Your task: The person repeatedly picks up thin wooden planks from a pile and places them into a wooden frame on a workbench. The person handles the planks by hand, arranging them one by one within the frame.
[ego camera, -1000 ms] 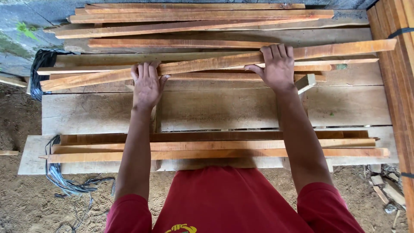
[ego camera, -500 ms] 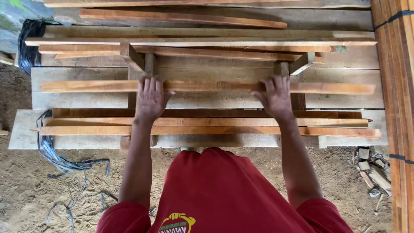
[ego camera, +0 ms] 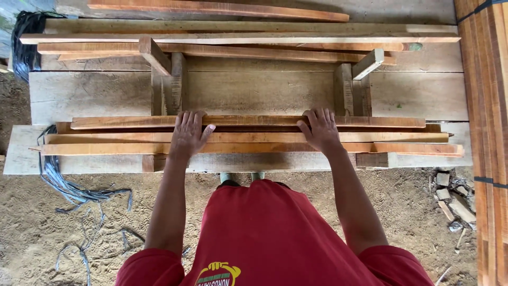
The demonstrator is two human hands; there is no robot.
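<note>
— What have your hands got hold of?

— Both lie flat on 1 long wooden slat (ego camera: pixel 248 121) that runs across the middle of the frame. My left hand (ego camera: pixel 188 132) is left of centre, fingers stretched forward and a little spread, thumb out to the side. My right hand (ego camera: pixel 319 130) is right of centre in the same pose. Neither is closed round the slat; the palms and fingers just press on top of it.

— Where does that slat sit?

— On top of a low stack of slats (ego camera: pixel 254 143) just below the middle of the frame. I count about 3 more under and in front of it, all lying left to right. The stack rests on a pale plank (ego camera: pixel 95 161) nearest my body.

— And behind it?

— A wide grey board (ego camera: pixel 254 90), then 2 wooden brackets (ego camera: pixel 169 79) standing up from it, 1 left of centre and 1 right of centre. A second pile of slats (ego camera: pixel 238 39) lies across the top of the frame.

— Anything else about?

— A bundle of strapped timber (ego camera: pixel 484 106) runs down the right edge. Dark plastic straps (ego camera: pixel 69 185) trail over the sandy ground (ego camera: pixel 53 233) at lower left, and bits of rubble (ego camera: pixel 452 204) lie at lower right. My red shirt (ego camera: pixel 270 233) fills the bottom centre.
</note>
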